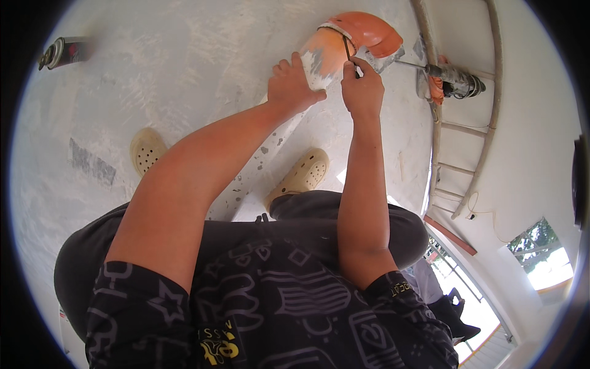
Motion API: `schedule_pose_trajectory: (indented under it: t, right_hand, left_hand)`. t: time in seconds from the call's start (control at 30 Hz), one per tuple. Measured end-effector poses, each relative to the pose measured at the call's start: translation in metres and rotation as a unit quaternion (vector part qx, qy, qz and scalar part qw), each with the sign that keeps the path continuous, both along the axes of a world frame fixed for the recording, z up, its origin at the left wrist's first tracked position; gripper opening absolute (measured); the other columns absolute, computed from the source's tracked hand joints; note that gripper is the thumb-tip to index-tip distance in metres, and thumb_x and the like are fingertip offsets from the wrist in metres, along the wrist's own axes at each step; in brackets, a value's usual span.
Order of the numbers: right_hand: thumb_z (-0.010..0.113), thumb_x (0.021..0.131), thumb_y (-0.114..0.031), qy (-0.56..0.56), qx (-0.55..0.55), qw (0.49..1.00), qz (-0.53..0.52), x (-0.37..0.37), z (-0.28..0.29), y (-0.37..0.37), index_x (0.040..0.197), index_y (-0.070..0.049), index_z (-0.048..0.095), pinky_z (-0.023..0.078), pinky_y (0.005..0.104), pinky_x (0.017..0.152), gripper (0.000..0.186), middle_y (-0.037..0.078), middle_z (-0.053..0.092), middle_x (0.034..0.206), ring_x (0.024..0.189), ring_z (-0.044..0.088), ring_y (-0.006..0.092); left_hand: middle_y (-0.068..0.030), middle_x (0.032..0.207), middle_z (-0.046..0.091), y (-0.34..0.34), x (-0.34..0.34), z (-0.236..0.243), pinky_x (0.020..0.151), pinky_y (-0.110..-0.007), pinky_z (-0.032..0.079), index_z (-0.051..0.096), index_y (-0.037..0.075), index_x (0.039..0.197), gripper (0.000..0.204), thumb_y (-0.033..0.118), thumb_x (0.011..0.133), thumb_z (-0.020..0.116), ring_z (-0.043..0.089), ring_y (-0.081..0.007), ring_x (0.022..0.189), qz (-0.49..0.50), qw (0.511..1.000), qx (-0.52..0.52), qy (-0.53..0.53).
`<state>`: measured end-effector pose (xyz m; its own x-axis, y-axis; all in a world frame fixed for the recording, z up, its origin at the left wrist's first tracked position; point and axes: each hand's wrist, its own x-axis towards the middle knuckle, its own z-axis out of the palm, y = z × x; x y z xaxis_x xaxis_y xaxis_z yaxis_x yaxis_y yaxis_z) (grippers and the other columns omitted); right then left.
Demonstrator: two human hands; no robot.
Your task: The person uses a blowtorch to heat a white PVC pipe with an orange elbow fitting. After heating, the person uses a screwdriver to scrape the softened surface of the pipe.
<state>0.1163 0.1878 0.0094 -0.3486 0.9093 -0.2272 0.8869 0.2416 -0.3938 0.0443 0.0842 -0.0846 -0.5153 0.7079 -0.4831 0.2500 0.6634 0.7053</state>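
An orange elbow pipe fitting (pixel 369 31) sits on the end of a pipe (pixel 332 52) whose surface is orange, with white and grey smears toward me. My left hand (pixel 291 86) lies on the pipe's smeared part, fingers spread and thumb out to the right. In my right hand (pixel 363 89) is a thin dark stick-like tool (pixel 346 49), pinched between thumb and fingers. Its tip meets the seam where the pipe enters the elbow. Whether it is a brush, a pencil or a blade, I cannot make out.
A small dark can (pixel 64 53) lies at the far left. Right of the elbow is a power drill (pixel 458 82) with a long bit, beside a wooden ladder (pixel 464 128) along the white wall. My beige clogs (pixel 305 172) flank the pale pipe run.
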Motion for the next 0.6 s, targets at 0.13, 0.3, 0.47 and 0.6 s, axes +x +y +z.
schedule_pose_trajectory:
  t: [0.13,0.3,0.47,0.6]
  right_hand:
    - [0.063,0.104,-0.028,-0.006,0.028,0.999,-0.033,-0.014,-0.007,-0.023,0.131,-0.002,0.074,0.062,0.0473,0.093,0.039,0.024,0.081,0.109,0.104,0.079,0.0402]
    - [0.064,0.105,-0.028,0.129,-0.093,0.974,-0.164,-0.017,-0.013,-0.03,0.134,-0.001,0.072,0.058,0.0429,0.075,0.04,0.02,0.078,0.1,0.084,0.075,0.0318]
    - [0.068,0.106,-0.028,0.365,-0.287,0.815,-0.347,-0.023,-0.009,-0.028,0.141,-0.009,0.068,0.042,0.0354,0.046,0.039,0.008,0.067,0.078,0.059,0.057,0.0118]
    - [0.067,0.106,-0.031,0.076,-0.102,0.985,-0.113,-0.004,0.001,-0.019,0.138,-0.011,0.072,0.053,0.0386,0.062,0.038,0.013,0.075,0.091,0.071,0.067,0.0185]
  left_hand:
    - [-0.0262,0.13,0.057,0.001,0.004,-0.002,0.095,-0.047,0.058,0.033,-0.004,0.157,0.121,0.054,0.07,0.094,0.06,-0.0397,0.123,0.005,1.0,0.013,0.016]
    - [-0.0256,0.129,0.058,-0.002,0.004,-0.002,0.095,-0.047,0.058,0.035,-0.005,0.155,0.121,0.055,0.069,0.095,0.06,-0.04,0.122,0.0,1.0,0.014,0.015]
    - [-0.025,0.135,0.057,-0.001,0.001,-0.001,0.099,-0.05,0.058,0.033,-0.002,0.16,0.118,0.049,0.071,0.093,0.06,-0.041,0.129,0.002,1.0,0.002,0.005]
    - [-0.0245,0.134,0.058,-0.003,0.003,0.001,0.099,-0.05,0.058,0.034,-0.001,0.16,0.116,0.05,0.072,0.091,0.06,-0.0405,0.128,-0.009,1.0,-0.008,-0.004]
